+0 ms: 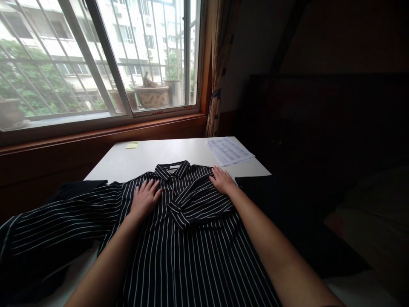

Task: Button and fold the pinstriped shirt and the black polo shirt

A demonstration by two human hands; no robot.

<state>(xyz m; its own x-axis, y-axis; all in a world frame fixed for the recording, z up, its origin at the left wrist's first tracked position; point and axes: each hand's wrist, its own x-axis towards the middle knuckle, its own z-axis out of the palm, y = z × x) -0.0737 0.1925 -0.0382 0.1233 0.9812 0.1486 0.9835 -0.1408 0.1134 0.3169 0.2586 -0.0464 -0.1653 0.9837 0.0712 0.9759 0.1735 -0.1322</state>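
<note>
A black shirt with white stripes (179, 256) lies spread front side up, its buttoned collar (172, 169) toward the window. Its sleeve on the right (204, 198) is folded inward across the chest, with the cuff near the middle. The other sleeve (70, 217) stretches out to the left, past the table's side. My left hand (146, 198) rests flat on the chest, left of the collar, fingers spread. At the right shoulder fold, my right hand (222, 179) lies with fingers stretched out on the cloth. Neither hand grips anything.
The shirt lies on a white table (153, 149). Printed sheets (228, 151) lie at its far right, a yellow sticky note (131, 145) at its far left. Dark cloth (262, 192) hangs over the right side, more dark cloth (76, 187) at left. A barred window (128, 55) stands behind.
</note>
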